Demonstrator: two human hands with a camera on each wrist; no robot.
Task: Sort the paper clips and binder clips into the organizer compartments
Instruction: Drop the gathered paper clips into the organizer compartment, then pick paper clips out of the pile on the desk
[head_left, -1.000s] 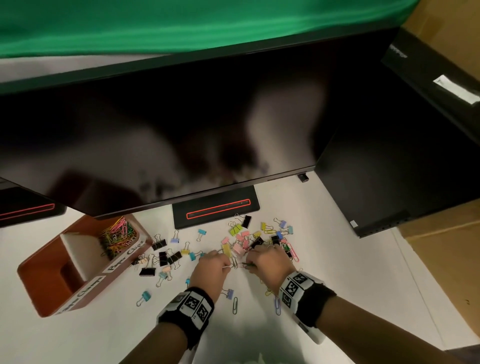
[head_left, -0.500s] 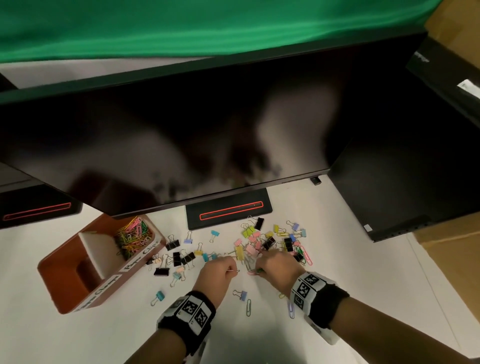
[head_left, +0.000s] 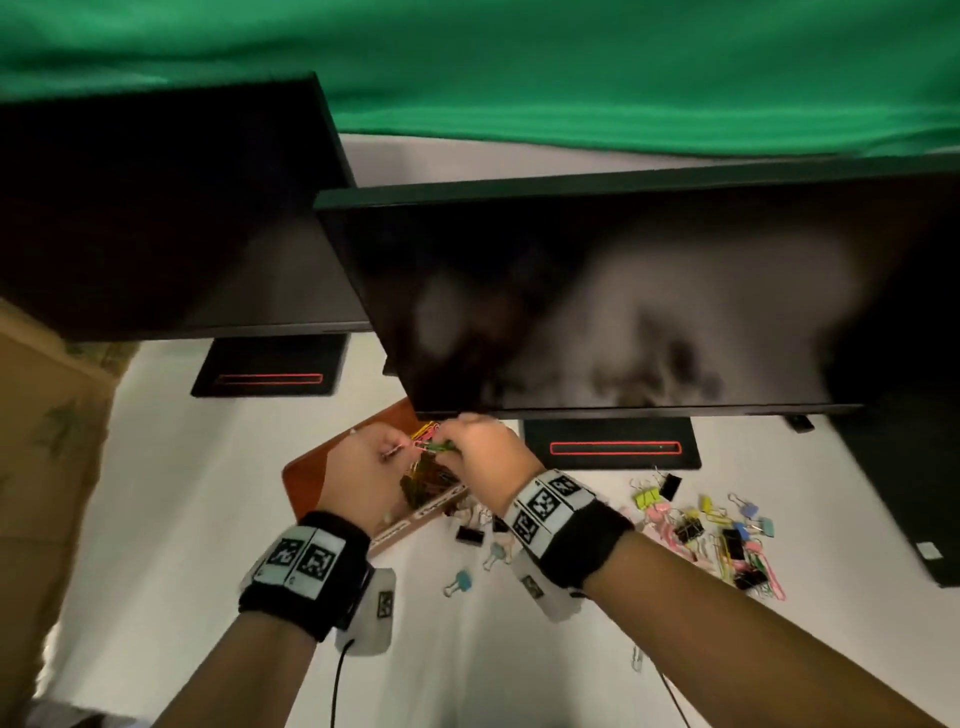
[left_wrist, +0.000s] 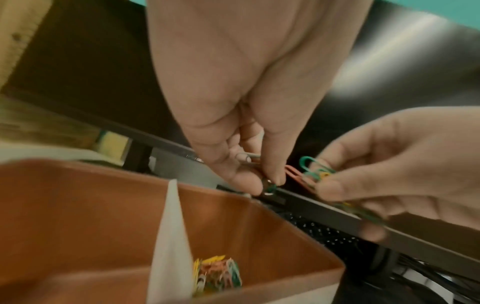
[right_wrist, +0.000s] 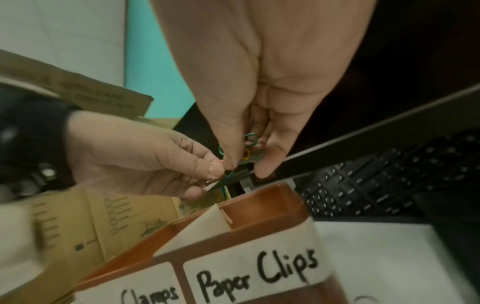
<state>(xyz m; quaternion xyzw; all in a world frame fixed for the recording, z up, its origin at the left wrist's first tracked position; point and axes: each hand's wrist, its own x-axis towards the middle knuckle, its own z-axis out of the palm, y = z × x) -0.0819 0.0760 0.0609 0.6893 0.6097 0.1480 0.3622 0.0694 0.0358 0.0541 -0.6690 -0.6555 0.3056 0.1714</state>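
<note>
I have both hands over the organizer. My left hand pinches a silver paper clip; my right hand pinches a bunch of coloured clips. The "Paper Clips" compartment lies directly below, so letting go should drop them in. Binder clips wait well off to my right.

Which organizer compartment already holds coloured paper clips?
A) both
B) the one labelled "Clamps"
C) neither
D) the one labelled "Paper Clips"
D: the left wrist view shows the paper clip pile on one side of the white divider only, and the head view puts it behind the organizer wall's right-hand label, which reads "Paper Clips".
</note>
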